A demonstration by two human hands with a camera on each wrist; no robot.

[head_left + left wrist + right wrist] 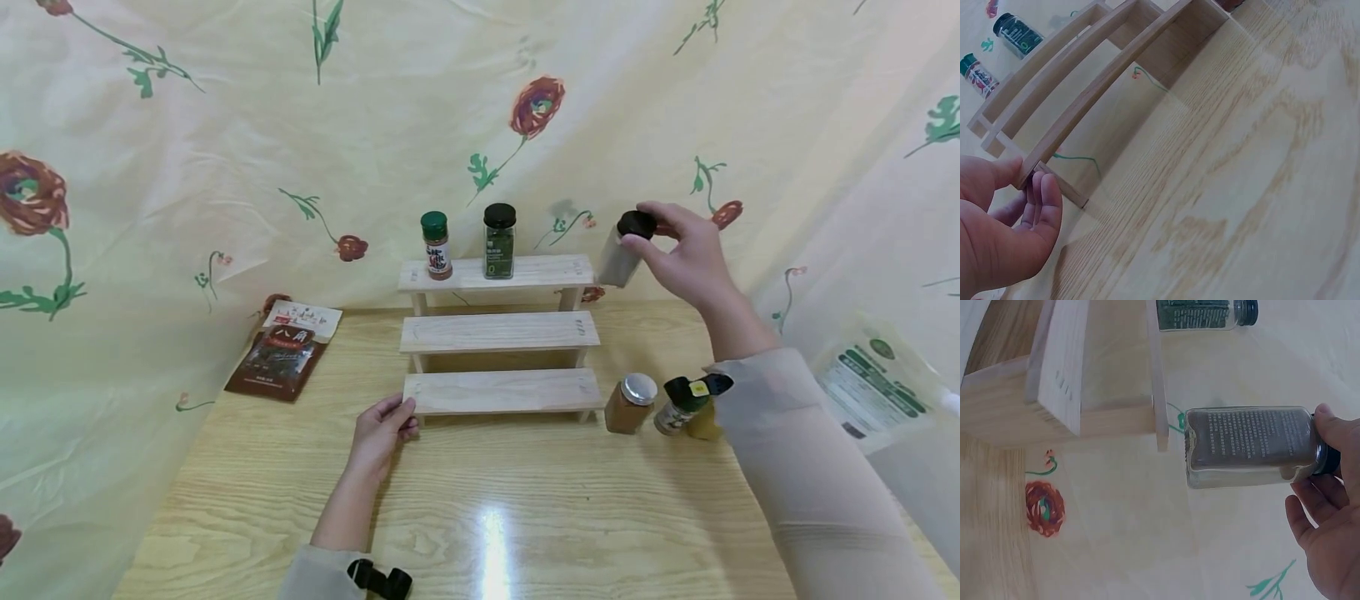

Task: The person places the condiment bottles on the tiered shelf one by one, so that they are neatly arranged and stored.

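A three-step wooden shelf (498,333) stands on the table against the cloth backdrop. At its lower left corner, my left hand (375,437) pinches the end of the bottom step between thumb and fingers. My right hand (686,254) holds a clear glass spice jar (1250,440) by its black cap, tilted in the air just off the right end of the top step. Printed text covers the jar's side in the right wrist view. On the top step stand a small green-capped spice bottle (437,246) and a black-capped jar with green contents (499,242).
Right of the shelf stand a silver-lidded jar (630,408) and a dark-capped bottle (675,408), with a yellowish container (705,423) partly hidden by my right sleeve. A brown packet (277,354) lies at left. A white packet with green print (877,379) is at far right.
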